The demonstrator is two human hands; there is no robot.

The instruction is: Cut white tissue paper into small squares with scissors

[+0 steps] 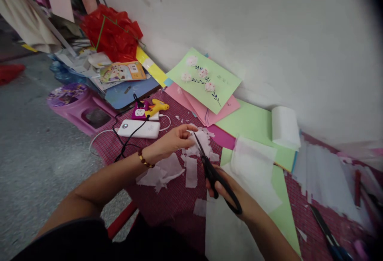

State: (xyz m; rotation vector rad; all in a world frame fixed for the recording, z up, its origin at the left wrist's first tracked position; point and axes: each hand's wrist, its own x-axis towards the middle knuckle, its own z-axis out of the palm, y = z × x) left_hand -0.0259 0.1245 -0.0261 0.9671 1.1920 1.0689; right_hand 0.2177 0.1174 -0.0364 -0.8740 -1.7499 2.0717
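Note:
My right hand (223, 183) grips black-handled scissors (209, 169), their dark blades pointing up and left. Close to the blade tips is my left hand (181, 137), its fingers curled in a pinch; whatever they hold is too small to make out against the white behind. Under and beyond the fingers lies a heap of small white tissue paper pieces (203, 141). Nearer to me are a torn tissue sheet (163, 171) and a cut tissue strip (191, 172) on the red checked tablecloth (158, 205).
A green card with paper flowers (206, 79) rests on pink sheets by the wall. Left are a white power bank (139, 128), a yellow glue gun (157, 107) and a pink jug (80, 107). Right are a tissue roll (285, 127) and a blue-handled cutting tool (327, 231).

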